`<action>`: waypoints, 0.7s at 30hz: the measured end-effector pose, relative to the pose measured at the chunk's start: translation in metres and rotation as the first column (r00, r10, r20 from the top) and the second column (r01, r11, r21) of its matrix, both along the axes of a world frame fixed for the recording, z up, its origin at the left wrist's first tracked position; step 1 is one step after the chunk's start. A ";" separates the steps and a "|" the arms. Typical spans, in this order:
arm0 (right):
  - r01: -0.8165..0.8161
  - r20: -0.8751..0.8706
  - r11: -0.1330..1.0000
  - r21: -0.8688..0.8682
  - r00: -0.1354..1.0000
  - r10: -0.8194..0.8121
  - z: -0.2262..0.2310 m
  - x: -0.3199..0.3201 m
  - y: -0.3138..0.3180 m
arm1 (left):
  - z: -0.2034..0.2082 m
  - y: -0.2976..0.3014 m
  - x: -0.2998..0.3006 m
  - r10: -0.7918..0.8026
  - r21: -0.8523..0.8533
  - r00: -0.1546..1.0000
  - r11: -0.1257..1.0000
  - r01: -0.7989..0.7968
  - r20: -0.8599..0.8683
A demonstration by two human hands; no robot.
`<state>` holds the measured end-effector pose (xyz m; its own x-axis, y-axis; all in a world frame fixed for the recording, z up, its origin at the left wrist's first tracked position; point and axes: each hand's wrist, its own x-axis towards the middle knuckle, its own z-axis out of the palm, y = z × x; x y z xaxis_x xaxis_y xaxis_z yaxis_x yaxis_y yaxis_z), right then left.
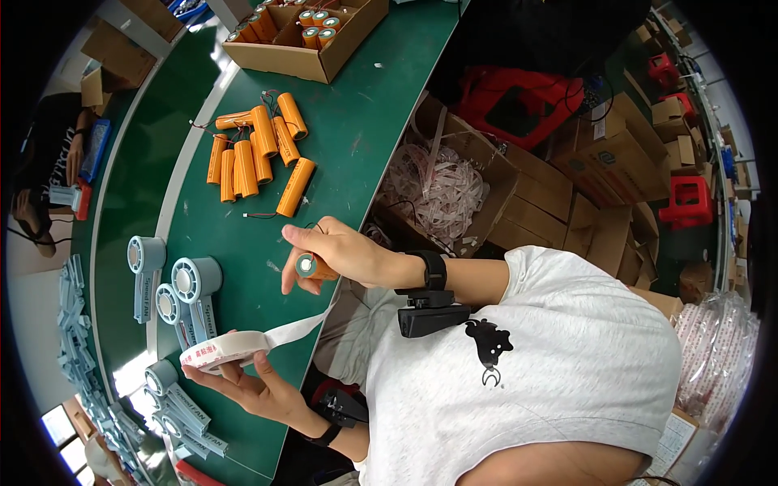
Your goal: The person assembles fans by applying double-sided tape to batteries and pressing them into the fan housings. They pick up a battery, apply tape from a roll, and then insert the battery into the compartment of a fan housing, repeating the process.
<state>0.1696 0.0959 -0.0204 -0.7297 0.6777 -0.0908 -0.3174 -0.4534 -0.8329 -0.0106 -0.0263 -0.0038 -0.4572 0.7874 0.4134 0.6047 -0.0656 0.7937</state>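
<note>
My right hand (356,255) is closed around an orange cylindrical battery (321,270), whose round end faces outward below the thumb. My left hand (271,398) grips a roll of white tape (227,350) with red print, fingers underneath and thumb at its side. From the roll a loose tape strip (300,328) runs up toward the table edge below my right hand; whether it touches the battery cannot be seen. Farther along the green table (348,130) lies a loose pile of orange batteries (247,166) with thin wires. One battery (296,186) lies nearest my right hand.
Light-blue handheld fan bodies (197,279) lie left of my hands, with several more (182,409) lower down. A cardboard box (324,65) of batteries stands at the far end. Beside the table, a carton (502,190) holds crumpled white strips. Red stools (687,202) stand farther right.
</note>
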 end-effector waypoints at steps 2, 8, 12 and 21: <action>0.017 0.042 1.000 -0.019 0.999 -0.016 0.002 -0.003 -0.005 | -0.003 0.003 0.002 -0.022 0.014 0.999 1.000 0.022 -0.024; 0.071 0.163 0.936 0.346 0.977 -0.134 0.024 -0.008 -0.012 | -0.002 0.012 0.015 -0.071 0.006 0.997 0.998 0.070 0.040; 0.206 0.034 0.750 0.629 0.956 -0.291 0.024 -0.020 -0.012 | 0.000 0.013 0.017 -0.070 -0.018 0.997 0.997 0.071 0.046; 0.158 0.051 0.490 0.857 0.920 -0.388 0.024 -0.043 -0.016 | 0.005 0.016 0.019 -0.069 -0.185 0.961 0.983 0.019 -0.266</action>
